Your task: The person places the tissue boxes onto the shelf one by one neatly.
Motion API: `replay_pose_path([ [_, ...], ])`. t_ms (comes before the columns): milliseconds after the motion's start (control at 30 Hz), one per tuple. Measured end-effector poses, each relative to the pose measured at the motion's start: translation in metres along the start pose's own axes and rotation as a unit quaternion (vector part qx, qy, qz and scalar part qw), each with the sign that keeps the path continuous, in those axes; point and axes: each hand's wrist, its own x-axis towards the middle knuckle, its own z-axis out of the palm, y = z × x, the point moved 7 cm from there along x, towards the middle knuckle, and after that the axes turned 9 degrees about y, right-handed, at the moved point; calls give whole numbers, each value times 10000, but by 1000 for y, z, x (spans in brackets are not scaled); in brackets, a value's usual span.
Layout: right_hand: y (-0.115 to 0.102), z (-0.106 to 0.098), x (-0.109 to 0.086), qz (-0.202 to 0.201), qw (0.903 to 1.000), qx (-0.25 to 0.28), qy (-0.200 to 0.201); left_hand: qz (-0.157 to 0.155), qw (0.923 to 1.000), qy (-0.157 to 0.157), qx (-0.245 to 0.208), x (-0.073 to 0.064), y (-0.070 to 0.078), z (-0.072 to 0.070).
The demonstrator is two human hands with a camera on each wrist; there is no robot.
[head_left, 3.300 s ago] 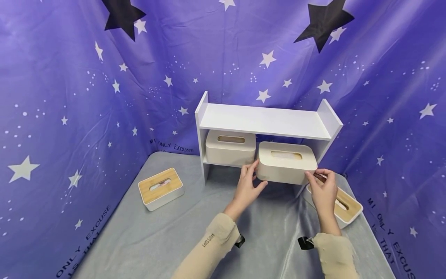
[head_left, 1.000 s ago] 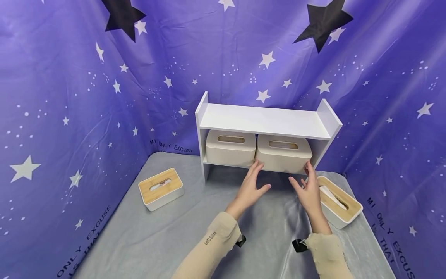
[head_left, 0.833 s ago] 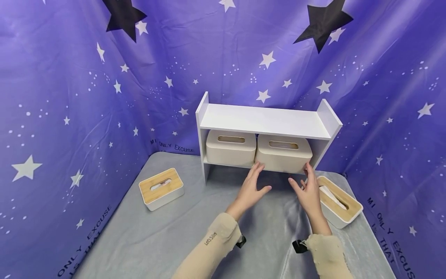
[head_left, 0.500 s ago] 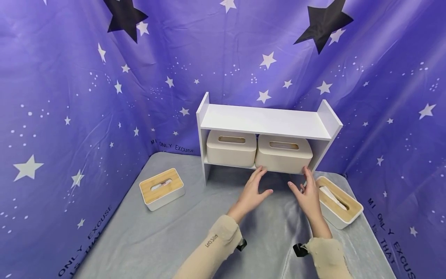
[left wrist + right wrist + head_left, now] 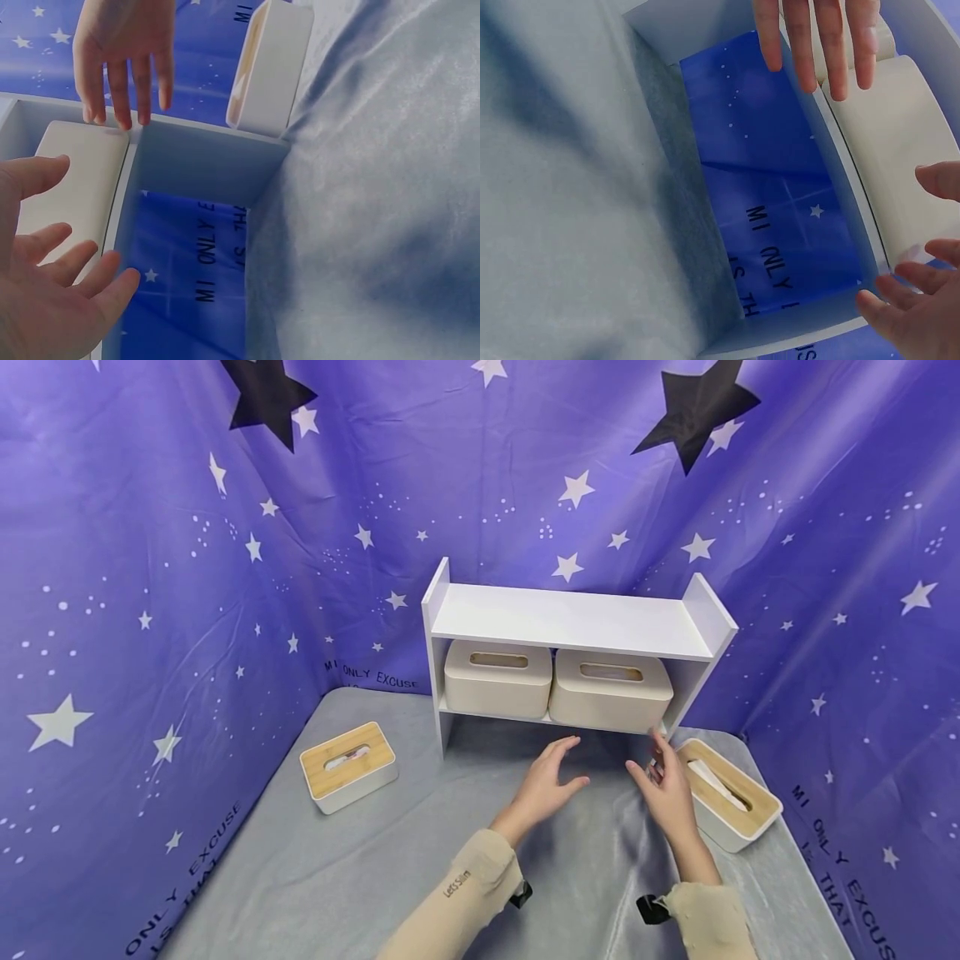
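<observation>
Two cream tissue boxes stand side by side on the middle board of a white shelf: the left tissue box and the right tissue box. My left hand is in front of the shelf, below the right box, its fingers loosely spread around nothing. Opposite it, my right hand hangs near the shelf's right upright with relaxed fingers, also holding nothing. In the right wrist view, the right tissue box lies past the fingertips of both hands.
A white tissue box with a wooden lid sits on the grey cloth to the left. A second wooden-lidded tissue box, a tissue showing, stands right beside my right hand. A starry purple curtain surrounds the table.
The right cream tissue box went from my two hands' grip back onto the shelf board beside the left one. Both hands have since let go and drawn back toward me.
</observation>
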Motion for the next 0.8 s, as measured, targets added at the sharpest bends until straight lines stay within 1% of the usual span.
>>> replay_pose_path([
  [100, 4, -2, -2, 38, 10000, 34, 70, 108, 9999, -13, 37, -1, 1, 1],
  [167, 8, -3, -4, 80, 9999, -9, 110, 128, 9999, -34, 38, -2, 1, 1],
  [233, 11, -3, -6, 46, 9999, -98, 126, 52, 9999, -116, 78, -3, 0, 3],
  [367, 15, -6, -9, -123, 9998, -71, 119, -189, 9992, -325, 135, -5, -4, 8],
  [467, 16, -8, -12, -192, 9998, 20, 88, -243, 9986, -431, 164, -6, -6, 11],
  [667, 21, -12, -16, -267, 9996, 6, 12, -188, 9984, -501, 198, -9, -8, 15],
  [800, 25, -15, -19, -208, 9998, -62, 24, -140, 9978, -613, 220, -11, -8, 18],
])
